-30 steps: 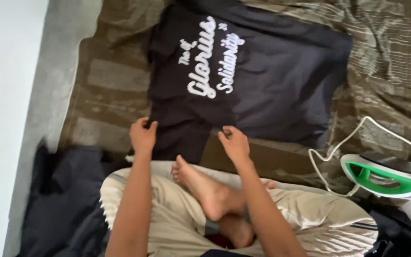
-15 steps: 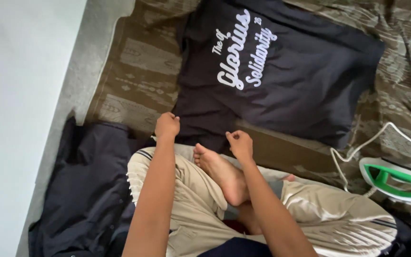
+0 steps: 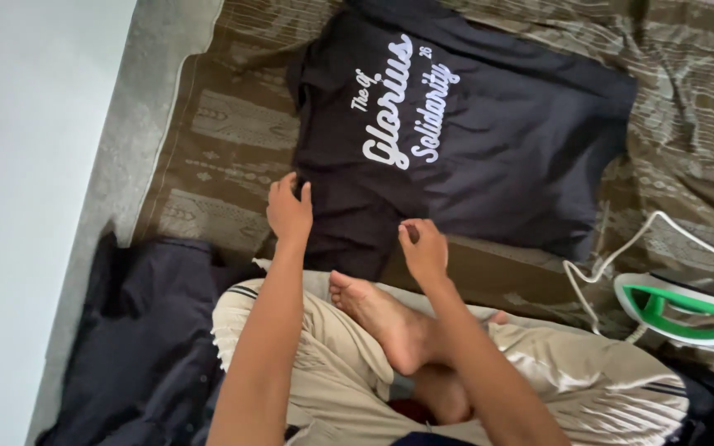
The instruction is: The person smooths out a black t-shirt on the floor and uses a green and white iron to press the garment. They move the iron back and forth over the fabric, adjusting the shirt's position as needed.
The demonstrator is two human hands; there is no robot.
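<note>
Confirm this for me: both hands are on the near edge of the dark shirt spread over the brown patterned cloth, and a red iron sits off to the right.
Not quite: the iron is green and white, not red, as the head view shows. The rest holds: the left hand and right hand are on the near edge of the dark shirt, spread over the brown patterned cloth.

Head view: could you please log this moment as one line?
left hand: gripping hem of dark navy cotton T-shirt | right hand: pinching same hem | shirt flat on brown patterned cloth | green-and-white iron at right
</note>
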